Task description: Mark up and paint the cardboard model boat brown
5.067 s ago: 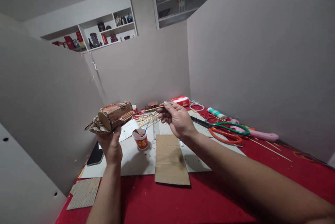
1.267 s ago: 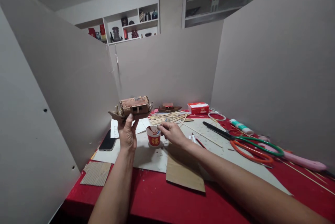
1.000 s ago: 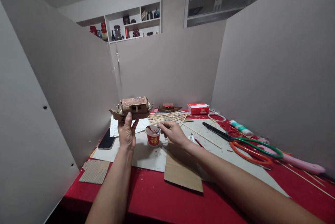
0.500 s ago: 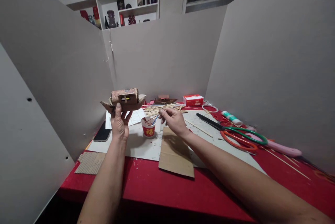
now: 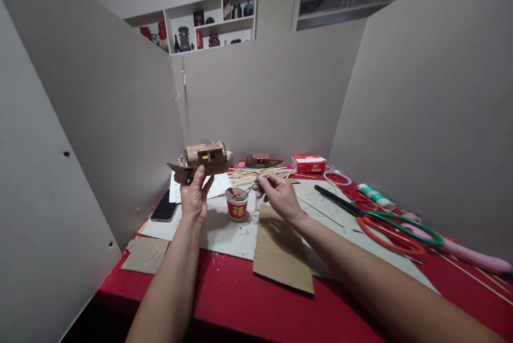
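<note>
Raised over the table's left side, a cardboard model boat (image 5: 206,158) with a rounded cabin rests in my left hand (image 5: 195,196), thumb on its near side and fingers beneath. My right hand (image 5: 280,196) pinches a thin blue stick (image 5: 249,192), perhaps a small brush; its far end dips into a red and white paper cup (image 5: 237,210) with a gold character. Reddish-brown stuff shows inside the cup. Below my right hand lies a flat piece of cardboard (image 5: 280,257).
Behind the cup are thin wooden sticks (image 5: 256,176), a finished-looking brown boat (image 5: 263,161) and a red tissue box (image 5: 308,164). To the right lie large scissors (image 5: 380,220) and a green-white tube (image 5: 375,196). A phone (image 5: 163,209) and corrugated cardboard (image 5: 145,254) lie left.
The whole view has shifted, so everything sits a little further right and lower. Both hands keep their grips, and the blue stick stays in the cup.
</note>
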### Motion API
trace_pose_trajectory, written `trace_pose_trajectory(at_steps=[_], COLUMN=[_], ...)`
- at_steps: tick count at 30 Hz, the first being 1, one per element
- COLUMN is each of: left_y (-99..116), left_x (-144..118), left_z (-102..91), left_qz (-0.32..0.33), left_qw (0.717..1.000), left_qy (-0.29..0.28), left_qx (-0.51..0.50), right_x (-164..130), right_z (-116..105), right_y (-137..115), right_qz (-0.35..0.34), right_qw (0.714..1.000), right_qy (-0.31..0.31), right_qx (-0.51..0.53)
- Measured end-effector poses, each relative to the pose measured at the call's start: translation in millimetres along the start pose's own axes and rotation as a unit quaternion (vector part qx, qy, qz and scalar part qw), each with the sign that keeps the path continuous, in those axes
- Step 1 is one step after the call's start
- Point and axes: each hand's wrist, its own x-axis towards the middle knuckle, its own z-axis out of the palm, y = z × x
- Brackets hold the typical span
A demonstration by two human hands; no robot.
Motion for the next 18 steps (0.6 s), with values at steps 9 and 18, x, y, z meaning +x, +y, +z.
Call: trace_pose_trajectory(at_steps=[9,18], left_y=[-5.5,-9.8], left_x=[2.8,5.4], left_z=[-0.9,-3.1], left_qz=[-0.013,-0.021], left_qw=[0.999,0.997], left_qy=[0.025,0.064], left_qx=[0.018,0.046], right_x=[5.0,11.5], right_z=[-7.7,-17.2], right_y=[0.8,12.2], right_qz=[0.091,0.252], right_qw=[0.993,0.955], right_qy=[0.052,0.076], right_qx=[0.06,0.137])
